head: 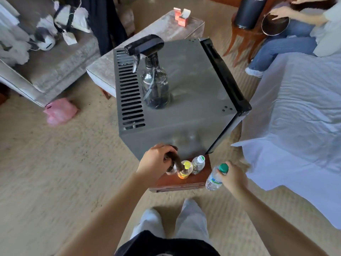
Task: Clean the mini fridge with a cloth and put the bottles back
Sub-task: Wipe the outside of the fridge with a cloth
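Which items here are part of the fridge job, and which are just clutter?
Job: fridge; spray bottle; left hand gripping a dark item, cloth or bottle unclear; yellow-cap bottle; white-cap bottle; green-cap bottle in right hand.
Clutter: pink bag; red boxes; plush toys.

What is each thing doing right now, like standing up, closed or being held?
Mini fridge: can't tell whether its door is fully shut.
Spray bottle: standing upright on the fridge.
Yellow-capped bottle: capped, standing on the wooden stand.
White-capped bottle: capped, standing on the stand.
Green-capped bottle: capped, tilted, held by the right hand.
Left hand: gripping a dark brown thing, perhaps the cloth.
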`<state>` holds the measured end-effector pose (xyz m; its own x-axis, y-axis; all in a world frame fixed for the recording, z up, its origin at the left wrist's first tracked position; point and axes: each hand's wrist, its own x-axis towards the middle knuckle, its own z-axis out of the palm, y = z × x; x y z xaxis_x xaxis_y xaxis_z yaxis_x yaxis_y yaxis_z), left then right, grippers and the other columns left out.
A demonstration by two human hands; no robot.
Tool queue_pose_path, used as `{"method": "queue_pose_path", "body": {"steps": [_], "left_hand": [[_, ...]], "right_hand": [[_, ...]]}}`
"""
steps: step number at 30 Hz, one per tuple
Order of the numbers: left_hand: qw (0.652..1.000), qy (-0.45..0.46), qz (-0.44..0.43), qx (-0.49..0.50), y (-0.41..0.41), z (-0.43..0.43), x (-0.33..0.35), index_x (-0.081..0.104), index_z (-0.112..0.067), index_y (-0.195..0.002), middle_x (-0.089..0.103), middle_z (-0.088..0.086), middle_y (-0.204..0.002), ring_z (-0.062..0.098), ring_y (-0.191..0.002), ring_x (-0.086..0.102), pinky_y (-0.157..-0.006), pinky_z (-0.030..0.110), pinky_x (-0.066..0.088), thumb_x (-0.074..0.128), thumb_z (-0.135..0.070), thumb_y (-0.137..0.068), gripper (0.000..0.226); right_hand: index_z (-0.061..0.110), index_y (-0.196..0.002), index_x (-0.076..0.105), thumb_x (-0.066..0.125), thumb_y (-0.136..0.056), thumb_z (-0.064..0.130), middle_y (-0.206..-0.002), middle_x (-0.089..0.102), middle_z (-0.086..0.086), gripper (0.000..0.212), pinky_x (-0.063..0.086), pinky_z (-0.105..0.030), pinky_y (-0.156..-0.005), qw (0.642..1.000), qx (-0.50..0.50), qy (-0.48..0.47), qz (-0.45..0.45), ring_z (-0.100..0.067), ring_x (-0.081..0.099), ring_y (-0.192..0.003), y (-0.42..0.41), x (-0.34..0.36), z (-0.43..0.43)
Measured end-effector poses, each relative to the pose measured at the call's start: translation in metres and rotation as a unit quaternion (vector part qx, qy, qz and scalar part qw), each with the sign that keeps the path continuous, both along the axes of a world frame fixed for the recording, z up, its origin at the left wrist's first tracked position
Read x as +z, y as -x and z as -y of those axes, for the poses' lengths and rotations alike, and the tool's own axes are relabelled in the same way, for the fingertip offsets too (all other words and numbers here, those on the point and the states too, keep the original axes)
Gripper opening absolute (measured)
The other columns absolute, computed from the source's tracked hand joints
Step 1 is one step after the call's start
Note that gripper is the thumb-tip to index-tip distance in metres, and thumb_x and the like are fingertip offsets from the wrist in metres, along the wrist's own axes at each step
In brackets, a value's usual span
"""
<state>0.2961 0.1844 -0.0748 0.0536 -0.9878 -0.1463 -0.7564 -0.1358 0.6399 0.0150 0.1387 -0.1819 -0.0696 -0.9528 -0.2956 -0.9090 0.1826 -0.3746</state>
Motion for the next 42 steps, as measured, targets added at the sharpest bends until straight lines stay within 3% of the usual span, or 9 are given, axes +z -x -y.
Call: {"method": "queue_pose_path", "body": {"steps": [7, 12, 19, 23, 28, 32, 35, 38, 42], "left_hand": [[0.995, -0.016, 0.007, 0.099, 0.035, -0.007, -0.013, 0.070, -0.026, -0.104, 0.064, -0.011, -0.114, 0.013, -0.100, 0.061, -0.080, 0.023, 0.048, 0.063, -0.001, -0.077, 0.037], [0.985, -0.036, 0.005, 0.170, 0.050, -0.020, -0.016, 0.070, -0.028, -0.101, 0.059, -0.023, -0.109, 0.007, -0.096, 0.059, -0.074, -0.001, 0.033, 0.062, 0.001, -0.076, 0.039], [0.969, -0.062, 0.016, 0.238, 0.058, -0.035, -0.017, 0.070, -0.028, -0.104, 0.060, -0.020, -0.111, 0.011, -0.096, 0.059, -0.067, -0.001, 0.031, 0.062, -0.002, -0.077, 0.039], [0.963, -0.054, 0.017, 0.263, 0.056, -0.039, -0.015, 0.071, -0.027, -0.104, 0.063, -0.013, -0.115, 0.011, -0.097, 0.060, -0.068, -0.003, 0.031, 0.063, 0.000, -0.076, 0.040], [0.960, -0.048, 0.006, 0.276, 0.055, -0.037, -0.013, 0.070, -0.028, -0.105, 0.058, -0.022, -0.111, 0.008, -0.093, 0.060, -0.066, -0.001, 0.033, 0.062, -0.001, -0.077, 0.039], [0.965, -0.035, 0.002, 0.258, 0.052, -0.027, -0.012, 0.069, -0.029, -0.105, 0.062, -0.017, -0.115, 0.008, -0.094, 0.061, -0.070, 0.007, 0.038, 0.061, -0.002, -0.079, 0.038], [0.969, -0.022, 0.008, 0.247, 0.048, -0.018, -0.008, 0.069, -0.030, -0.106, 0.062, -0.015, -0.117, 0.009, -0.093, 0.060, -0.068, 0.004, 0.037, 0.060, -0.004, -0.080, 0.038], [0.971, -0.003, 0.012, 0.239, 0.040, -0.010, 0.001, 0.068, -0.031, -0.106, 0.062, -0.014, -0.116, 0.009, -0.094, 0.059, -0.069, 0.008, 0.040, 0.059, -0.006, -0.080, 0.037], [0.974, 0.028, 0.015, 0.226, 0.024, -0.008, 0.018, 0.070, -0.031, -0.104, 0.064, -0.012, -0.112, 0.012, -0.094, 0.062, -0.076, 0.018, 0.048, 0.061, -0.008, -0.081, 0.034]], "right_hand": [[0.018, -0.104, 0.056, 0.063, -0.084, 0.040, -0.096, 0.069, -0.007, 0.030, 0.040, -0.028, -0.064, 0.993, 0.048, -0.092, -0.047, -0.030, 0.064, -0.091, 0.016, -0.038, 0.033], [0.017, -0.106, 0.055, 0.063, -0.086, 0.040, -0.100, 0.069, -0.006, 0.032, 0.039, -0.027, -0.063, 0.988, 0.112, -0.085, -0.069, -0.030, 0.065, -0.093, 0.016, -0.048, 0.067], [0.019, -0.114, 0.058, 0.061, -0.090, 0.039, -0.107, 0.068, -0.007, 0.031, 0.040, -0.028, -0.068, 0.972, 0.188, -0.096, -0.104, -0.028, 0.064, -0.100, 0.011, -0.064, 0.089], [0.024, -0.133, 0.052, 0.057, -0.092, 0.035, -0.116, 0.066, -0.009, 0.043, 0.045, -0.030, -0.076, 0.970, 0.201, -0.102, -0.088, -0.029, 0.062, -0.106, 0.010, -0.075, 0.095], [0.025, -0.140, 0.045, 0.050, -0.095, 0.038, -0.116, 0.067, -0.009, 0.047, 0.048, -0.033, -0.077, 0.967, 0.228, -0.059, -0.098, -0.030, 0.063, -0.104, 0.008, -0.069, 0.102], [0.015, -0.107, 0.067, 0.058, -0.091, 0.031, -0.083, 0.072, -0.006, 0.024, 0.046, -0.029, -0.057, 0.964, 0.246, 0.096, 0.005, -0.028, 0.067, -0.075, 0.008, -0.041, 0.101], [0.017, -0.079, 0.070, 0.053, -0.086, 0.035, -0.058, 0.062, 0.007, 0.026, 0.035, -0.018, -0.045, 0.897, 0.316, 0.291, 0.106, -0.015, 0.057, -0.046, -0.008, 0.017, 0.091], [0.018, -0.077, 0.071, 0.055, -0.088, 0.032, -0.057, 0.057, 0.010, 0.024, 0.040, -0.020, -0.039, 0.829, 0.354, 0.386, 0.199, -0.007, 0.047, -0.043, -0.043, 0.090, 0.091], [0.016, -0.100, 0.069, 0.058, -0.091, 0.029, -0.080, 0.064, 0.007, 0.019, 0.051, -0.033, -0.051, 0.790, 0.336, 0.391, 0.333, -0.010, 0.055, -0.057, -0.104, 0.196, 0.111]]}}
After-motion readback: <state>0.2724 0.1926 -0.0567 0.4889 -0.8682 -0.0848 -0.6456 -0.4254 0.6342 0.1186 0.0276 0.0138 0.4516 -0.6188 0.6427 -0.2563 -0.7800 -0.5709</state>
